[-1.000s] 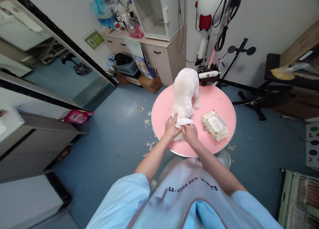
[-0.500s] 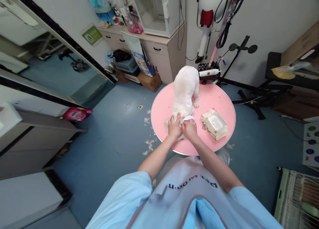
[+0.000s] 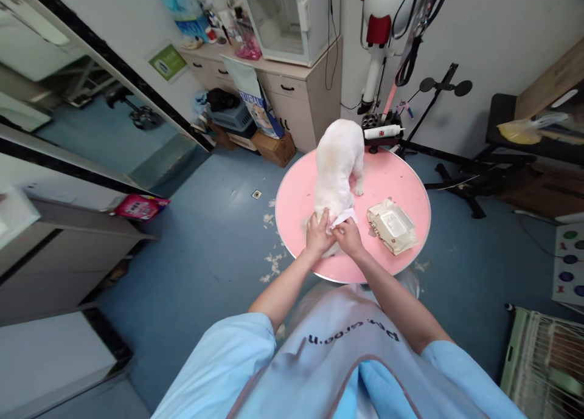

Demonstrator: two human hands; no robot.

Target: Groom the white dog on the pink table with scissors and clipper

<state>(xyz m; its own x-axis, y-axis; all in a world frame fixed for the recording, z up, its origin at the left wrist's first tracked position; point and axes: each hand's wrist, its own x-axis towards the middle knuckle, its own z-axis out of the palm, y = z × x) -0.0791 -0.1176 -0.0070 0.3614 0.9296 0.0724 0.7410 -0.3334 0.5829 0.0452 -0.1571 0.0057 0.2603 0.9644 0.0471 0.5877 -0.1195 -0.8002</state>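
A white, short-clipped dog [image 3: 336, 157] stands on a round pink grooming table [image 3: 401, 185]. My left hand [image 3: 318, 233] grips the near end of the dog, fingers curled on its fur; the part under the hand is hidden. Pinched in my right hand [image 3: 347, 235] is a white wipe [image 3: 344, 216], held against the dog just beside my left hand. To the right on the tabletop lies a beige pack of wipes [image 3: 393, 225] with a white lid.
Behind the table, a tool tray [image 3: 383, 136] holds a white tube [image 3: 383, 132]. Black stand legs [image 3: 465, 191] spread over the floor at right. A cardboard box [image 3: 274, 148] sits by the cabinet [image 3: 292, 100]. Tufts of hair [image 3: 274, 264] lie on the floor.
The wipe has shifted slightly and more of it shows above my right hand. Both hands stay at the dog's near end, with little movement.
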